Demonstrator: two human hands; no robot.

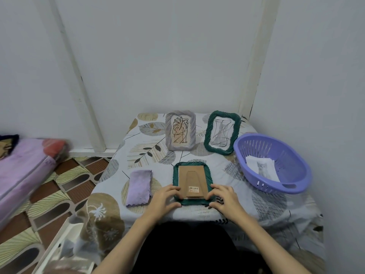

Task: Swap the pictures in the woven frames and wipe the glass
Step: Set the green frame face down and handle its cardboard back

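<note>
A small table (197, 155) under a leaf-patterned cloth stands in a corner of pale walls, seen from above by the person seated at it. The landmark here is the green woven frame (191, 183) lying face down at the table's near middle.

Hard to make out: the picture and glass inside this frame are hidden, since only its brown cardboard backing (193, 181) with a fold-out stand and a small barcode sticker (193, 189) faces up; the print on the sticker is too small to read. At the left edge a purple mattress or cushion (23, 171) is blurred and cut off. The lower left shows a white object that cannot be identified.

Counts: three woven frames, two hands, one cloth, one basket. Beyond the face-down frame, a grey woven frame (180, 133) stands tilted back, showing a line drawing of a leaf. To the right of it a second green woven frame (222, 132) leans too, holding a faint line sketch. Just left of the face-down frame lies a folded lilac cleaning cloth (139, 187). To its right, well apart, sits a purple plastic basket (276, 165) holding loose sheets; the top one is a cat picture (262, 169).

The left hand (165, 198) grips the frame's near left corner, fingers curled over the rim onto the backing, thumb at the near edge. The right hand (224, 197) mirrors it at the near right corner, fingers curled over the rim, thumb along the near edge.
</note>
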